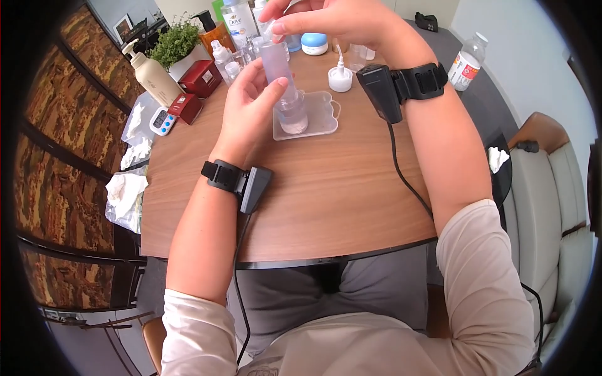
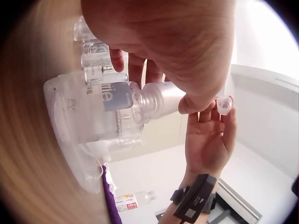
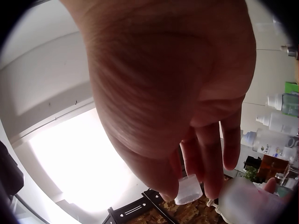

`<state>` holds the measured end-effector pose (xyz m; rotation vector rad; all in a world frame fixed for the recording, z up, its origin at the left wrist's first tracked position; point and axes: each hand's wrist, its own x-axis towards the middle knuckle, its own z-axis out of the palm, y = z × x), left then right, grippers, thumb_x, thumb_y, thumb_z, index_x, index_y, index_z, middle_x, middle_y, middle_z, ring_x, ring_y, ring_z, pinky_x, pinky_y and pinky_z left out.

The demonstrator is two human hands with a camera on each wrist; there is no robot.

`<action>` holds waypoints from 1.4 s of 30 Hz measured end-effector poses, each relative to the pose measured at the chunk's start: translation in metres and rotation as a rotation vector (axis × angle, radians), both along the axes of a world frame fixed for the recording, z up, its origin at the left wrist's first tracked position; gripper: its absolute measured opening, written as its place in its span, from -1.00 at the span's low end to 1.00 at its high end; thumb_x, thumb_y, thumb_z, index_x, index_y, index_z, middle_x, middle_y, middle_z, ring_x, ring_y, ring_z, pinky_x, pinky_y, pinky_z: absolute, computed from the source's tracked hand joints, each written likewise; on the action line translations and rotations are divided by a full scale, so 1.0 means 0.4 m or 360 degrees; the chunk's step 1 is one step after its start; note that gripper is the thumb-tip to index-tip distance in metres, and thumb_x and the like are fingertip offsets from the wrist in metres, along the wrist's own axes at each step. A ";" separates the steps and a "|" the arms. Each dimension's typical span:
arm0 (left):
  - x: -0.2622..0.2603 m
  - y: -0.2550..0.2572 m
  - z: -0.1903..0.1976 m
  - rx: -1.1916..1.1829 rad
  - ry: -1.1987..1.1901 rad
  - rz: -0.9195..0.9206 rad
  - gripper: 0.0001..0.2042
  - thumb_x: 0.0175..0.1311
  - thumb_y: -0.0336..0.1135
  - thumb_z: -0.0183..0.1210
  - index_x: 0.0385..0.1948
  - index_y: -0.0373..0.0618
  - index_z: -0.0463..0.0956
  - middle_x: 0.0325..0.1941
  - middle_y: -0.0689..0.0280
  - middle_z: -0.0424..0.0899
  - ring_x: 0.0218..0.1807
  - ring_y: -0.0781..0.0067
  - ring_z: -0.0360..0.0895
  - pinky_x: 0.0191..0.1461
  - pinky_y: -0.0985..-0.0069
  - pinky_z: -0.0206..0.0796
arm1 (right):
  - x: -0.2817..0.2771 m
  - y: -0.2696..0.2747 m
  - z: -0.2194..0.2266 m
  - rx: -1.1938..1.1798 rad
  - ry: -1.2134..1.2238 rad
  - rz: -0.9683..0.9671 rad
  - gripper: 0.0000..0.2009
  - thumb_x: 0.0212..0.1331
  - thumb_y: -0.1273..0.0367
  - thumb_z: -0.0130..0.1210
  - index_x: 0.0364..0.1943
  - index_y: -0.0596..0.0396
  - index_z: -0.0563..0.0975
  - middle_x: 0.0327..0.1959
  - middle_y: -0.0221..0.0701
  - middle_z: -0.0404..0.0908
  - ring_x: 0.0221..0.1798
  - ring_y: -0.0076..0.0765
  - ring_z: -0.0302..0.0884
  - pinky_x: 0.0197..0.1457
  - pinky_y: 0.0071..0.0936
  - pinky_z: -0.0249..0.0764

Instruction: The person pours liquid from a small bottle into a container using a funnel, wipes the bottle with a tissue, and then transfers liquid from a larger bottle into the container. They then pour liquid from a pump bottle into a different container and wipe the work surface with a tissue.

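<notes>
My left hand (image 1: 246,116) holds a frosted, translucent cylindrical bottle (image 1: 276,66) upright, with fingers and thumb around its lower part. Directly below it, a clear bottle (image 1: 293,119) with a threaded neck and a grey-blue label panel stands on a clear plastic tray (image 1: 322,124). In the left wrist view the frosted bottle (image 2: 164,98) lines up with the clear bottle's (image 2: 110,114) neck. Above its top, my right hand (image 1: 338,22) pinches a small translucent cap (image 3: 188,189) between thumb and fingers. The cap's hollow end (image 2: 224,105) faces the left wrist camera.
A white pump head (image 1: 340,78) stands right of the tray. Several bottles and jars, a blue-lidded jar (image 1: 314,44) among them, line the back. Dark red boxes (image 1: 199,78), a beige pump bottle (image 1: 152,75) and a small timer (image 1: 162,121) sit at left. Cables hang from both wrist cameras.
</notes>
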<state>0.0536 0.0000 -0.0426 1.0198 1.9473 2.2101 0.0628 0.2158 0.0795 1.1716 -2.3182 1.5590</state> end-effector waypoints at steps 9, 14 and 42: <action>-0.011 -0.014 -0.012 -0.0199 0.0333 0.0049 -0.59 0.39 -0.35 0.40 0.20 -0.25 0.55 0.06 0.31 0.72 0.13 0.50 0.62 0.28 0.46 0.44 | -0.015 0.006 -0.003 -0.0238 0.0081 -0.0028 -0.79 0.34 0.48 0.33 0.00 0.27 0.69 -0.23 -0.36 0.78 -0.22 -0.57 0.70 -0.13 -0.59 0.63; -0.011 -0.007 0.008 0.0015 -0.0213 0.0127 -0.58 0.24 -0.39 0.51 0.11 -0.20 0.60 0.03 0.35 0.72 0.16 0.50 0.60 0.27 0.45 0.46 | -0.003 0.002 0.006 -0.0262 0.0074 -0.0167 -0.80 0.33 0.48 0.33 -0.03 0.29 0.69 -0.27 -0.37 0.77 -0.28 -0.57 0.69 -0.19 -0.60 0.62; -0.003 -0.004 0.001 0.0105 -0.0207 -0.0168 -0.38 0.35 -0.38 0.42 0.41 -0.24 0.37 0.18 0.27 0.69 0.22 0.42 0.60 0.38 0.37 0.40 | -0.009 -0.003 0.001 -0.0252 0.0193 -0.0171 -0.80 0.34 0.46 0.34 -0.04 0.29 0.70 -0.34 -0.42 0.75 -0.36 -0.62 0.63 -0.29 -0.63 0.55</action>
